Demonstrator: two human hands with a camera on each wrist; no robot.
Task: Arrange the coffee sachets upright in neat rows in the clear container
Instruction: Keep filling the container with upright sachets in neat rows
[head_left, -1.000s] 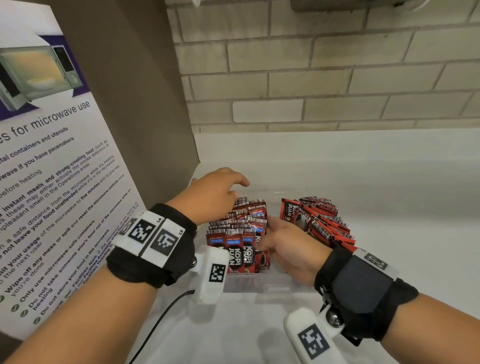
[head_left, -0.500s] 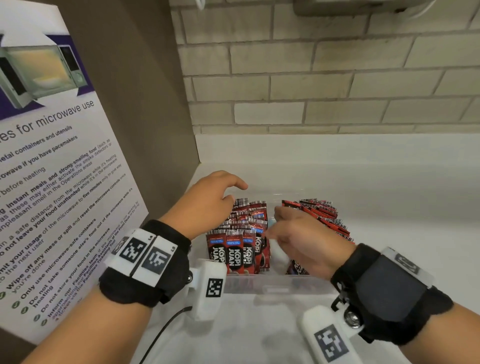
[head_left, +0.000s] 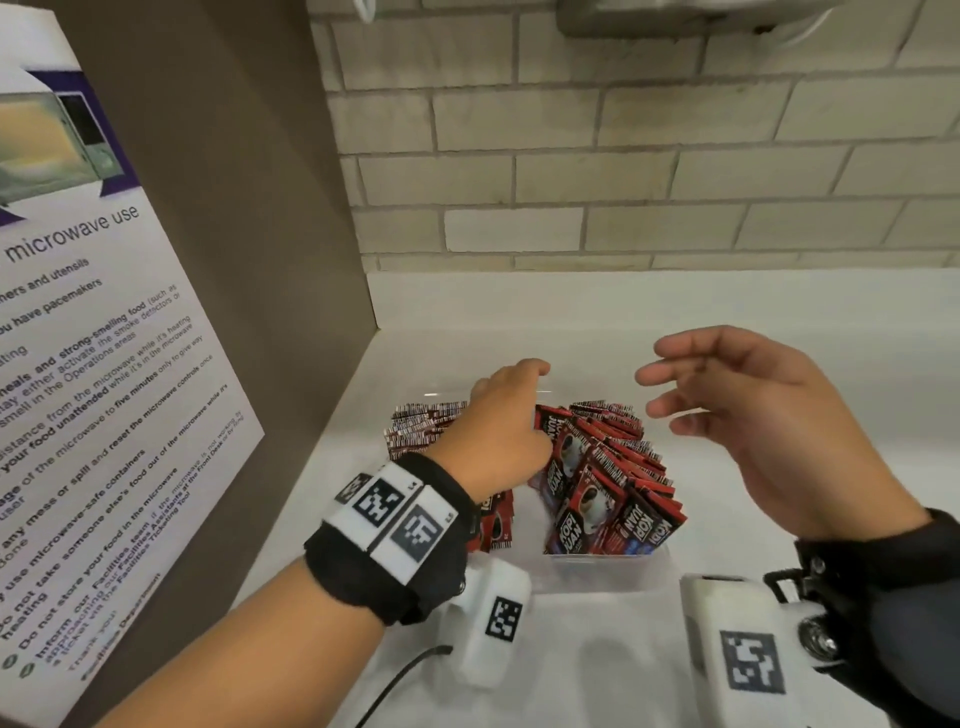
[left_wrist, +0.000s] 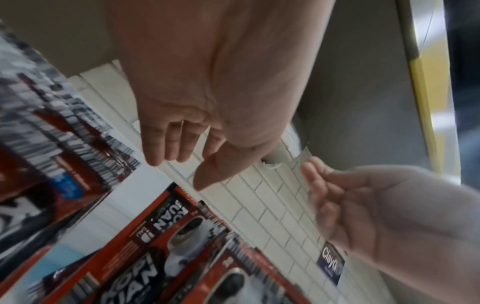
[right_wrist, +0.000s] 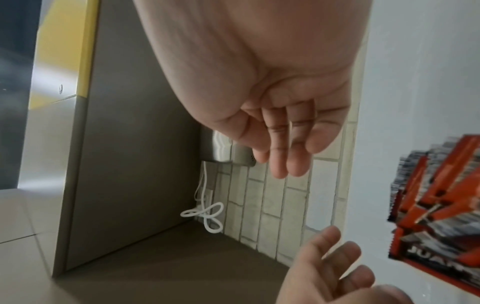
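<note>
Partly done by my judgement: in the clear container (head_left: 605, 571) at lower centre, the left row of coffee sachets (head_left: 423, 428) stands upright, the right batch (head_left: 605, 478) leans jumbled, while the left hand (head_left: 501, 431) and right hand (head_left: 769, 415) hover loose-fingered, holding nothing.

Both forearms are bare, with a black fabric wrist strap (head_left: 395, 540) on the left carrying white tags printed with black square codes. The right strap (head_left: 878, 587) looks black too, partly cut off. A white coded camera block (head_left: 491, 623) hangs under each.
</note>
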